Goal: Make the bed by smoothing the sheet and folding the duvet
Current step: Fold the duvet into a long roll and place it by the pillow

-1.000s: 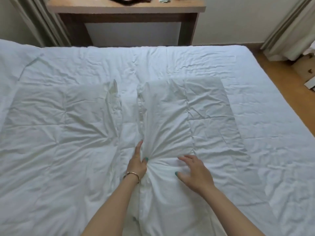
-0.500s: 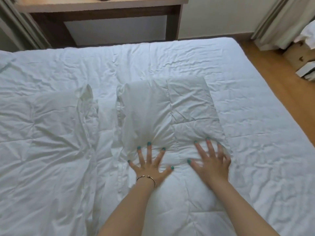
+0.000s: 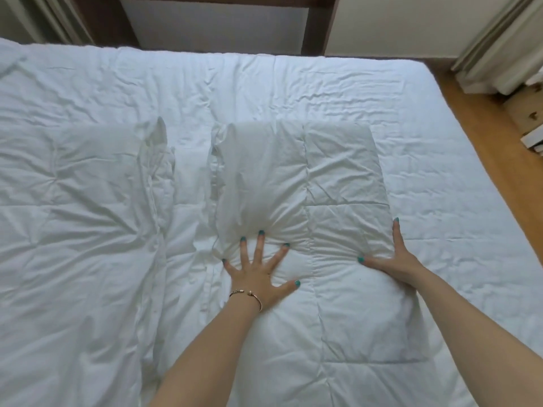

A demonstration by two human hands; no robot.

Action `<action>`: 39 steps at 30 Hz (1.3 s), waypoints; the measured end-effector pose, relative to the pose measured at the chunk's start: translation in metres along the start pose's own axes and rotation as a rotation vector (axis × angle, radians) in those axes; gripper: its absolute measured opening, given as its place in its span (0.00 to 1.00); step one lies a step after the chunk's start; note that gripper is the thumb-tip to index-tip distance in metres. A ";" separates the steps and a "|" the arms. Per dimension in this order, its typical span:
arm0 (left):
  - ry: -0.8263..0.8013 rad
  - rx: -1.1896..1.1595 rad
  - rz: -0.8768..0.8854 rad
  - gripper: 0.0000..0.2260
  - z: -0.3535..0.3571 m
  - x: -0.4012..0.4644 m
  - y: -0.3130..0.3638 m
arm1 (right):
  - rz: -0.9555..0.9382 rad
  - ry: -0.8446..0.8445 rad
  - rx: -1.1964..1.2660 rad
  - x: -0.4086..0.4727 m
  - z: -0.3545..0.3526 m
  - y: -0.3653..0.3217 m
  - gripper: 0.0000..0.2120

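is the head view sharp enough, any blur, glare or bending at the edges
Head view: soft, even daylight with no glare; the white quilted duvet shows only faint shadows in its creases. The left hand and right hand look slightly soft rather than crisp. Wide-angle distortion bows the bed edge beside the wooden floor.

No text, label, brand, number or sign can be read anywhere in the view. The white quilted duvet (image 3: 338,177) bears no print, and the objects at the right edge are too blurred for any lettering to be made out.
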State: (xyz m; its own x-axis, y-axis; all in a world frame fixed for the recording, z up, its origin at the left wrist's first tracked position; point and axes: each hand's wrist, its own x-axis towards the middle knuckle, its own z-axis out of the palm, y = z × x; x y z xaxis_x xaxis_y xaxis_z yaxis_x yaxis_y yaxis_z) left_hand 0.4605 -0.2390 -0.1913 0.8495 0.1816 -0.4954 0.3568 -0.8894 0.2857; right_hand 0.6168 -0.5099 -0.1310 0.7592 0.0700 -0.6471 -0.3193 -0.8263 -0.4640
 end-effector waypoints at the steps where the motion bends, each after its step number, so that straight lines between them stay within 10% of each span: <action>1: -0.011 0.006 -0.001 0.37 -0.002 -0.002 0.000 | -0.023 -0.010 0.013 -0.005 -0.002 -0.002 0.63; 16: 0.143 0.164 0.034 0.42 -0.102 -0.104 -0.133 | -0.457 0.220 0.023 -0.228 0.041 -0.211 0.55; 29: 0.058 -0.028 -0.247 0.37 -0.155 -0.212 -0.444 | -0.682 0.080 -0.280 -0.367 0.363 -0.521 0.51; 39: 0.220 -0.312 -0.058 0.25 -0.103 -0.242 -0.598 | -0.448 -0.310 -0.218 -0.312 0.584 -0.503 0.58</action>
State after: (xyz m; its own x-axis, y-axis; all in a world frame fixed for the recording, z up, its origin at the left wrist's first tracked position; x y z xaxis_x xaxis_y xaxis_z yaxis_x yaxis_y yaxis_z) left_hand 0.0818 0.2923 -0.1582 0.8753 0.3439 -0.3401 0.4793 -0.7105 0.5152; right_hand 0.2090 0.2101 -0.0491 0.5813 0.5723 -0.5785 0.1440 -0.7720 -0.6191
